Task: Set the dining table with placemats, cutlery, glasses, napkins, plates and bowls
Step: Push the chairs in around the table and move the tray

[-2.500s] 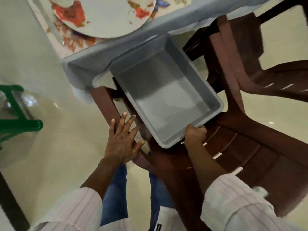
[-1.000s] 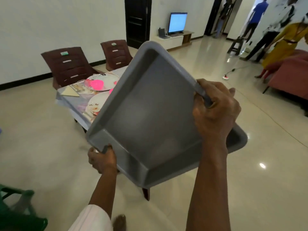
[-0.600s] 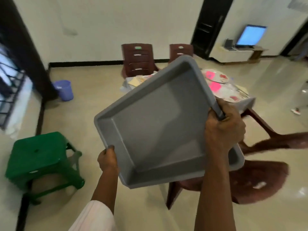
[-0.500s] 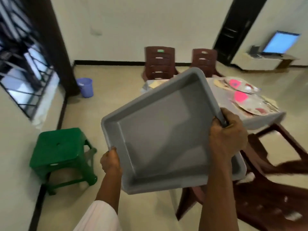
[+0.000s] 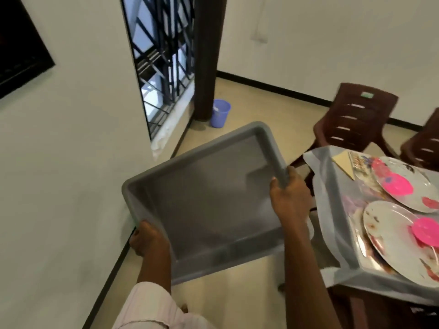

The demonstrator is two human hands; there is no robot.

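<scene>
Swung leftward, left hand and right hand grip smooth, seemingly plastic grey tub.

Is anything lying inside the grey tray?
No, the tray shows only its bare grey bottom.

Both arms reach forward. The left hand sits low, fingers curled round the near left corner of the tray, with a pale sleeve on its forearm. The right hand is higher and farther out, fingers wrapped over the tray's right rim, forearm bare
</scene>
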